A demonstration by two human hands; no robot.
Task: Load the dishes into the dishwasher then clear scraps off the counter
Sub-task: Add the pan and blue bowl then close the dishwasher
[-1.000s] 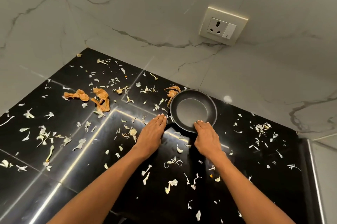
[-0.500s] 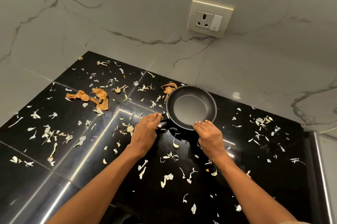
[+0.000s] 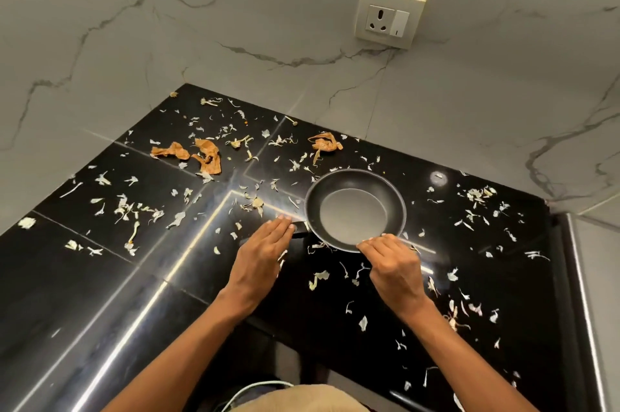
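A small black frying pan (image 3: 355, 188) sits empty on the black counter (image 3: 100, 294), its short handle (image 3: 301, 227) pointing left toward me. My left hand (image 3: 261, 257) lies over the handle with its fingers straight, and the thumb is hidden. My right hand (image 3: 392, 264) holds the pan's near rim with curled fingertips. Pale vegetable scraps (image 3: 134, 210) are strewn across the whole counter. Orange peel pieces lie at the back left (image 3: 208, 156) and just behind the pan (image 3: 323, 143).
A marble wall rises behind the counter, with a socket and switch plate (image 3: 389, 20) above the pan. A steel edge (image 3: 578, 294) borders the counter on the right. More scraps (image 3: 476, 196) lie right of the pan. The counter's front edge is close to my body.
The pan has slid toward me, away from the orange peel behind it. My left hand has moved from the bare counter onto the handle. My right hand stays at the near rim.
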